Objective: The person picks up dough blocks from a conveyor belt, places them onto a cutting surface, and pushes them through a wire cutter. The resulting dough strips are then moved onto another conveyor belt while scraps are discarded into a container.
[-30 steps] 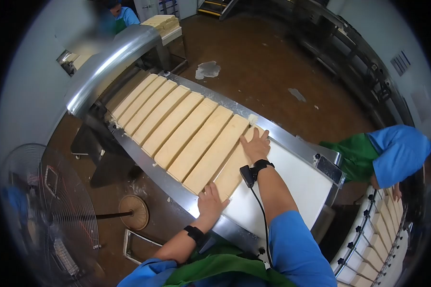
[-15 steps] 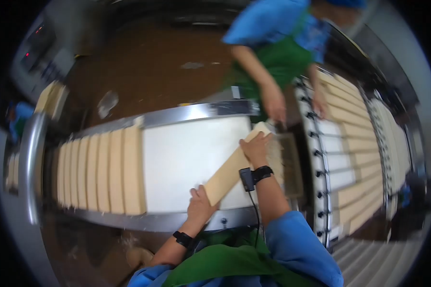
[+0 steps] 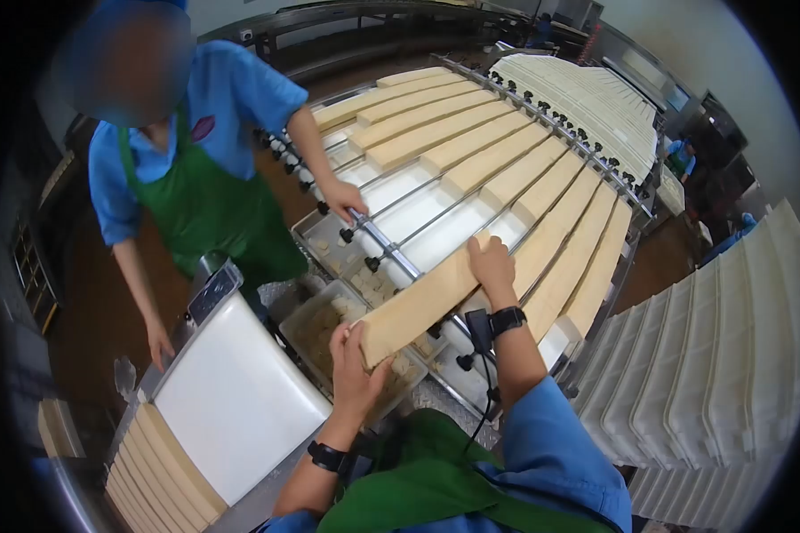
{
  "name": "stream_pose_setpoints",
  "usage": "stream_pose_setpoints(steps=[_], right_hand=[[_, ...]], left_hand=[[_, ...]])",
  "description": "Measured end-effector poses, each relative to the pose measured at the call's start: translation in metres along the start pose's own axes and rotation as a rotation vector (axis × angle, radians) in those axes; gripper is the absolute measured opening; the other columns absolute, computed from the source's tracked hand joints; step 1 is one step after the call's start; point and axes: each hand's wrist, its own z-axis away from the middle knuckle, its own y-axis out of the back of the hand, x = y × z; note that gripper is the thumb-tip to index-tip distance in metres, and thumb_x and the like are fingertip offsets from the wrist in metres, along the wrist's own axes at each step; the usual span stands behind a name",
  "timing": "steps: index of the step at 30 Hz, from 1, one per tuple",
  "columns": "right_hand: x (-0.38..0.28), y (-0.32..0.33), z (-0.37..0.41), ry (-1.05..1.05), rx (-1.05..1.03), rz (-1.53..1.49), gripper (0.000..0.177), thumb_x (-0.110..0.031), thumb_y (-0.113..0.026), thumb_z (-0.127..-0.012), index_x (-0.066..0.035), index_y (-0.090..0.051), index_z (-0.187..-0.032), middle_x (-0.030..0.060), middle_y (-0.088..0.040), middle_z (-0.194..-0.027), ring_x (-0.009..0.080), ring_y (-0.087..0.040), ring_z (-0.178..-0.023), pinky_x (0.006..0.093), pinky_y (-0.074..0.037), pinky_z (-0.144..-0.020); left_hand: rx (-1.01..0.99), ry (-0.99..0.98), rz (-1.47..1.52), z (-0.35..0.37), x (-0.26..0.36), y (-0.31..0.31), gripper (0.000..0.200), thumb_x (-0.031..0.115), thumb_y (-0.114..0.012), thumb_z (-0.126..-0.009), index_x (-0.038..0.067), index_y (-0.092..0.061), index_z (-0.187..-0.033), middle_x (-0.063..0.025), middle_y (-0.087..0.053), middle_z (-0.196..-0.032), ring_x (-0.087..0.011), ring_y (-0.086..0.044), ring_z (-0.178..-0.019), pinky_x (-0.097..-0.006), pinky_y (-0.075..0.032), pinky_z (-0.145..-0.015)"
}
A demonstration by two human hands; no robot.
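A long pale-yellow slab (image 3: 418, 309), perhaps dough, is held between my two hands, tilted up toward the right. My left hand (image 3: 356, 373) grips its near end, fingers and thumb around the edges. Toward the far end, my right hand (image 3: 493, 266) is closed over the top edge. The slab is over the metal rail (image 3: 393, 253) of a conveyor with thin rod dividers. On that conveyor, several similar slabs (image 3: 489, 147) lie side by side in lanes.
A white belt (image 3: 240, 391) at lower left carries more slabs (image 3: 164, 475). Tubs of scraps (image 3: 316, 342) sit between the belts. Across from me stands a co-worker in a green apron (image 3: 204, 204), one hand (image 3: 342, 197) at the rail. Stacked white ribbed trays (image 3: 702, 346) rise at right.
My view has swung right, from the white belt to the divided conveyor. Both hands have carried the slab off the white belt to the conveyor's rail.
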Motion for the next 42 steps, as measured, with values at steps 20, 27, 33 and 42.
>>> stream_pose_setpoints(steps=[20, 27, 33, 42], right_hand=[[0.043, -0.026, -0.036, 0.283, -0.217, 0.296, 0.089, -0.063, -0.041, -0.091, 0.0, -0.019, -0.15, 0.0196, -0.015, -0.158, 0.0365, -0.009, -0.147, 0.0542, -0.007, -0.116], [0.051, -0.062, -0.053, 0.405, -0.129, 0.37, 0.087, -0.056, -0.051, -0.089, 0.002, -0.024, -0.147, 0.0237, -0.019, -0.155, 0.041, -0.015, -0.144, 0.0622, -0.014, -0.112], [-0.032, -0.079, 0.03, 0.897, -0.151, 0.076, 0.048, -0.024, -0.058, -0.088, -0.005, -0.05, -0.132, 0.0198, -0.051, -0.135, 0.0385, -0.043, -0.13, 0.0548, -0.033, -0.104], [-0.164, -0.202, 0.206, 1.132, -0.663, -0.143, 0.025, -0.011, -0.05, -0.089, -0.007, -0.066, -0.108, 0.0226, -0.067, -0.089, 0.0392, -0.065, -0.085, 0.0443, -0.051, -0.077]], left_hand=[[-0.163, 0.279, 0.619, -0.063, -0.026, -0.111, 0.053, 0.0, -0.05, -0.09, 0.003, -0.037, -0.141, -0.0157, -0.046, -0.138, -0.0234, -0.045, -0.128, -0.0313, -0.033, -0.107], [0.283, 0.423, 0.446, 0.019, -0.088, -0.001, 0.048, 0.007, -0.063, -0.088, 0.006, -0.047, -0.133, -0.0092, -0.055, -0.121, -0.0169, -0.054, -0.109, -0.0301, -0.042, -0.095], [0.751, 0.667, -0.076, 0.134, -0.142, 0.111, 0.047, 0.01, -0.066, -0.085, 0.003, -0.049, -0.129, -0.0161, -0.06, -0.115, -0.0273, -0.057, -0.107, -0.0376, -0.045, -0.092], [0.922, 1.488, -0.769, 0.303, -0.178, 0.225, 0.088, 0.026, -0.08, -0.07, 0.003, -0.033, -0.14, -0.0283, -0.039, -0.134, -0.0458, -0.04, -0.119, -0.0492, -0.034, -0.102]])
